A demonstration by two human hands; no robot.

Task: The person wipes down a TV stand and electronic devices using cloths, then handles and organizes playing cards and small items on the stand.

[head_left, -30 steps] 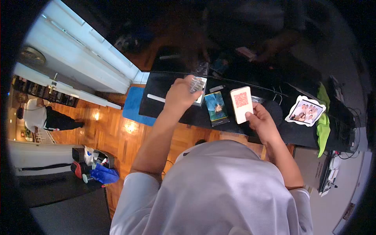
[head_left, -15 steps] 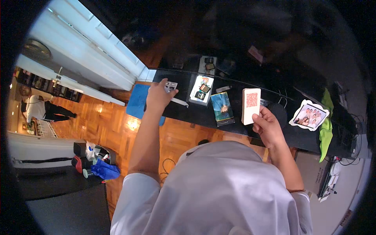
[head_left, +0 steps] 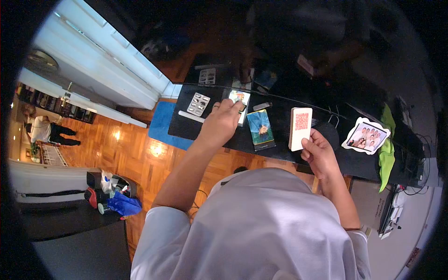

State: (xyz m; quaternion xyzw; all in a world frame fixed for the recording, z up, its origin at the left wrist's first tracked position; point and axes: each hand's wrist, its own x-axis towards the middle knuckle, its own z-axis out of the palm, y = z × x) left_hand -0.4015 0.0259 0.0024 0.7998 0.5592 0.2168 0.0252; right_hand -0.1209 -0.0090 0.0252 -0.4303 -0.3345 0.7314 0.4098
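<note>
My right hand (head_left: 320, 151) is closed on a thick white card pack (head_left: 301, 129) with a red QR code on its face, held upright above the black table. My left hand (head_left: 223, 122), fingers stretched forward, reaches over a white picture card (head_left: 240, 95). Its fingertips are at a small dark card (head_left: 242, 108) lying there; I cannot tell whether they touch it. Left of this hand lies a silver blister-like tray (head_left: 198, 103) with several dark pieces, beside a white strip (head_left: 191, 116). Between my hands rests a blue-green illustrated box (head_left: 261, 128).
A small grey stick (head_left: 262, 105) lies behind the illustrated box. Toward the right are a white-framed group photo (head_left: 367, 136) and a green cloth (head_left: 386, 158). A glossy dark panel (head_left: 298, 46) rises behind the table (head_left: 233, 139). A person (head_left: 44, 130) stands far left.
My left hand has moved right, from the silver tray to the white picture card, leaving the tray uncovered. The right hand still holds the card pack in nearly the same place.
</note>
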